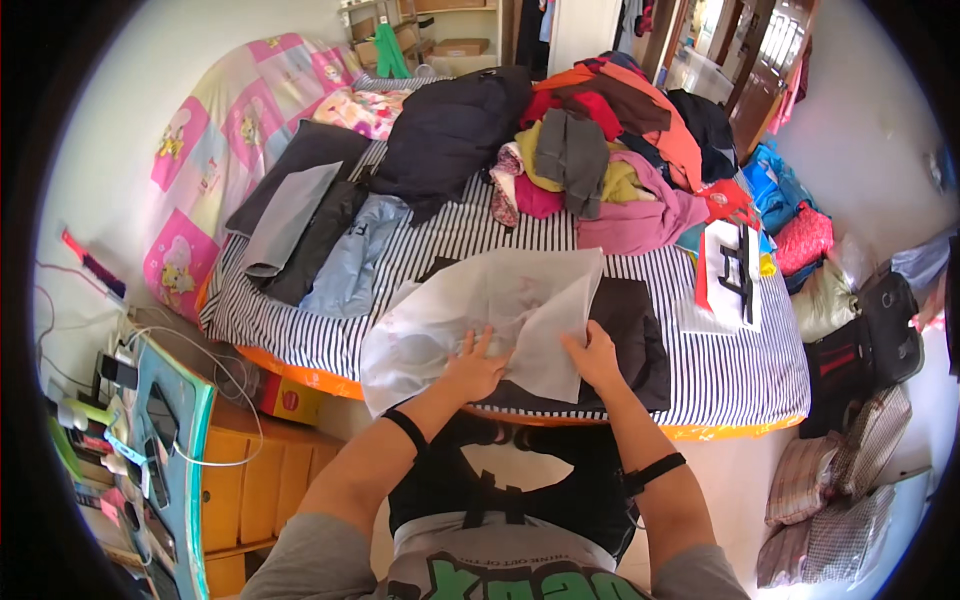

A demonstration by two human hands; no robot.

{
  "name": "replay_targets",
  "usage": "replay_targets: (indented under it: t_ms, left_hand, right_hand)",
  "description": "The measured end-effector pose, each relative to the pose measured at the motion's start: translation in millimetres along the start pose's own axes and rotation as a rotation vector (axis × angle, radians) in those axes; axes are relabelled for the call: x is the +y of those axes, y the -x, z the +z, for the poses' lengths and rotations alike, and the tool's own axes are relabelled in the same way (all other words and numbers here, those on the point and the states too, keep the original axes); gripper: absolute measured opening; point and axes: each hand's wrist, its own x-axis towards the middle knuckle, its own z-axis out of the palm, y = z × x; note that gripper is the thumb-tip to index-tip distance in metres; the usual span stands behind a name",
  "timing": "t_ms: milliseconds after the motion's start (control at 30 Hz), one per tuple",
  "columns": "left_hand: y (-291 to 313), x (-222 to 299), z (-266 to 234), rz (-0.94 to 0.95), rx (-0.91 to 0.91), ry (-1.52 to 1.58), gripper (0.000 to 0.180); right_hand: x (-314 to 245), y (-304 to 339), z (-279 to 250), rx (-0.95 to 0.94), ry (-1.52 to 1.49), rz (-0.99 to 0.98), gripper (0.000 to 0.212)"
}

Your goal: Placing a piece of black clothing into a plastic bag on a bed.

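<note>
A translucent white bag point(440, 310) lies spread over a dark folded garment point(632, 335) at the near edge of the bed. My left hand point(476, 368) rests on the bag with its fingers spread. At the bag's right edge, my right hand point(594, 356) pinches the thin sheet between thumb and fingers. Part of the dark garment shows right of the bag and beneath its lower edge; the bag covers the rest.
A striped bed point(430, 245) bears a clothes heap point(620, 150), a black padded jacket point(450, 130) and light-blue folded clothing point(355, 260). A wooden cabinet point(255, 490) stands at left. Checked bags point(840, 500) sit on the floor at right.
</note>
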Motion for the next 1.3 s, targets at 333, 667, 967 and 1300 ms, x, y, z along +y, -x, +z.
replay_targets:
  t_ms: [333, 667, 967, 1300]
  left_hand:
    - [34.1, 59.1, -88.3, 0.287, 0.512, 0.77, 0.021]
    - [48.8, 39.6, -90.9, 0.136, 0.501, 0.971, 0.031]
    - [68.1, -44.2, -151.6, -0.024, 0.68, 1.108, 0.027]
    - [110.3, -60.3, -325.4, 0.064, 0.768, 0.662, 0.024]
  right_hand:
    - [-76.3, 55.2, 16.8, -0.125, -0.186, -0.257, 0.041]
    - [-66.0, 59.5, 24.0, -0.227, -0.521, -0.114, 0.029]
    - [-69.4, 27.6, -2.2, -0.061, -0.603, 0.094, 0.032]
    - [-162.7, -11.2, 36.6, 0.016, -0.383, -0.438, 0.034]
